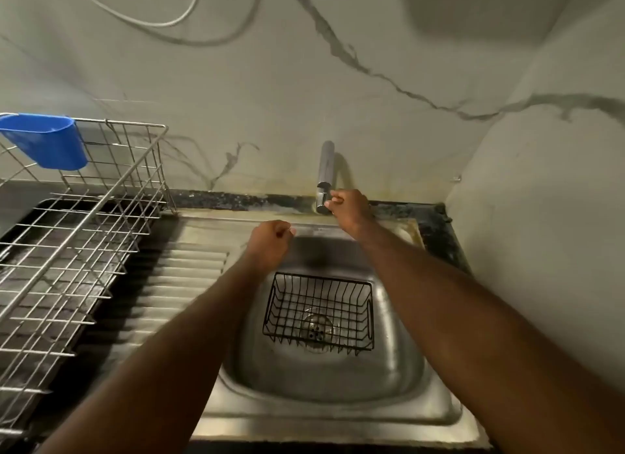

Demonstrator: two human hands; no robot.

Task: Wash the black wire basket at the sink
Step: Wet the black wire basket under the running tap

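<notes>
- The right hand (350, 210) has its grip closed on the lower end of the chrome tap (325, 169). Fingers and thumb curl onto it at the back rim of the sink (399, 369).
- The left hand (270, 240) is clenched into a loose fist with nothing in its grip. It hangs over the back left corner of the sink, just beside the right hand but apart from it.
- Both forearms reach out across the sink from its near edge.
- The black wire basket (319, 313) sits upright on the floor of the sink, open side up. Neither hand touches it.
- Through the basket's wires the round drain strainer (316, 328) shows, right beneath it.
- Left of the sink runs the ridged steel draining board (182, 284), joined to it.
- Further left of the sink stands a wire dish rack (77, 250), with a blue plastic cup (44, 140) hooked on its far top rail.
- A strip of dark speckled surface (236, 200) lies behind the sink, stained near the tap.
- Above the sink rises a marbled wall (270, 81), where a pale cable (162, 20) loops high up to the left.
</notes>
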